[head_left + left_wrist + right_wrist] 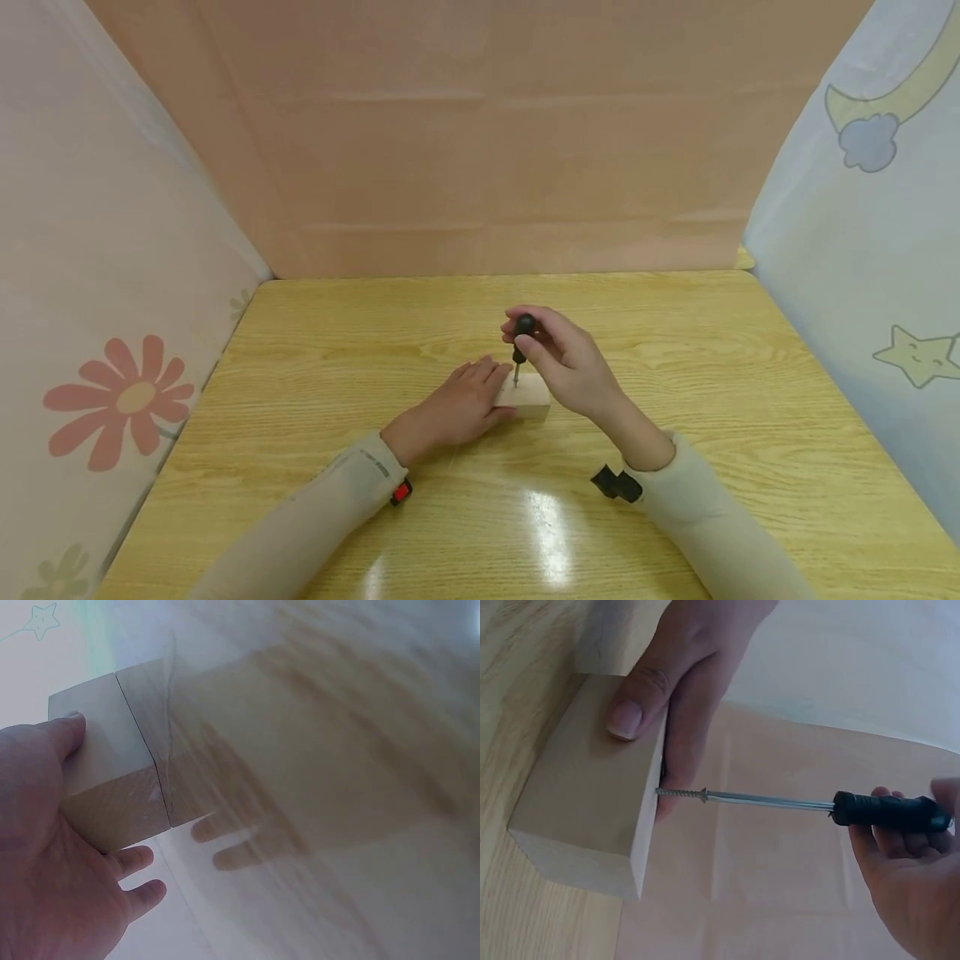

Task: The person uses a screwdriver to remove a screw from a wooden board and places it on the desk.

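Note:
A pale wooden block [534, 390] lies on the table, gripped by my left hand [465, 404] from its left side. The thumb presses one side face and the fingers pass along the opposite one, as the left wrist view shows. My right hand [577, 367] holds a screwdriver [889, 811] by its black handle, with the shaft upright over the block. At the end of the metal shaft stands a threaded screw [682, 793]. Its head meets the driver's tip and its point touches the block's top face, with most of the thread exposed.
The wood-grain table [337, 333] stretches around both hands. A plain peach sheet [480, 167] hangs behind it. Patterned sheets hang at the left, with a red flower [135, 398], and at the right, with a star [918, 357]. Dark wrist devices sit on both sleeves.

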Motion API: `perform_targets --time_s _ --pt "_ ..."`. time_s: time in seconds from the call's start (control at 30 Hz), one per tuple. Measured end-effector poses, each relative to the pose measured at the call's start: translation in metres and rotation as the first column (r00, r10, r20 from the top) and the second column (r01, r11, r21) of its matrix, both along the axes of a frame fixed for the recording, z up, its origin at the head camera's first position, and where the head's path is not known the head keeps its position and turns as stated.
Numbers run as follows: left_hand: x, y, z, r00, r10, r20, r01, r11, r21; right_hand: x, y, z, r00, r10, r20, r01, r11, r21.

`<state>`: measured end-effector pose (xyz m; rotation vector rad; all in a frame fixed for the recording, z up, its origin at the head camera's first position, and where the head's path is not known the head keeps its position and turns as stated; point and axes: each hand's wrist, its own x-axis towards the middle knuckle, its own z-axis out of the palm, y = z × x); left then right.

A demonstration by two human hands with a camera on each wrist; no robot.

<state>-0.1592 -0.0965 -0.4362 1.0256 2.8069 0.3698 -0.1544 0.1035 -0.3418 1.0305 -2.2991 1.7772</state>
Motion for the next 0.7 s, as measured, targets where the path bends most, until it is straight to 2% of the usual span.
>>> perform_targets --time_s 0.13,0.3,0.4,0.6,0.7 --pt "0.0006 -0.0003 0.0001 1.0 -0.012 -0.011 0.012 1.0 0.012 -0.0003 -0.003 -0.0057 0.996 -0.041 -0.083 0.037 0.998 -0.047" --pt "0.0009 -0.0002 0.0005 0.999 -0.02 -0.034 0.021 1.0 0.019 0.0001 -0.0049 -0.0068 0.974 -0.126 -0.186 0.112 0.99 -0.087" --pt "0.0013 -0.0002 0.0025 0.999 -0.016 -0.034 0.016 1.0 0.021 0.0003 -0.0044 -0.0037 0.966 -0.128 -0.223 0.114 0.991 -0.076" --pt "0.0016 0.0001 0.0043 1.0 -0.005 -0.006 0.005 1.0 0.018 0.0013 -0.0037 0.0008 0.988 -0.039 -0.152 0.041 0.999 0.006" --pt "0.0021 -0.0003 0.0035 1.0 -0.006 0.012 0.005 1.0 0.02 0.0024 -0.0056 -0.0014 0.988 -0.032 -0.148 0.035 0.999 0.014"
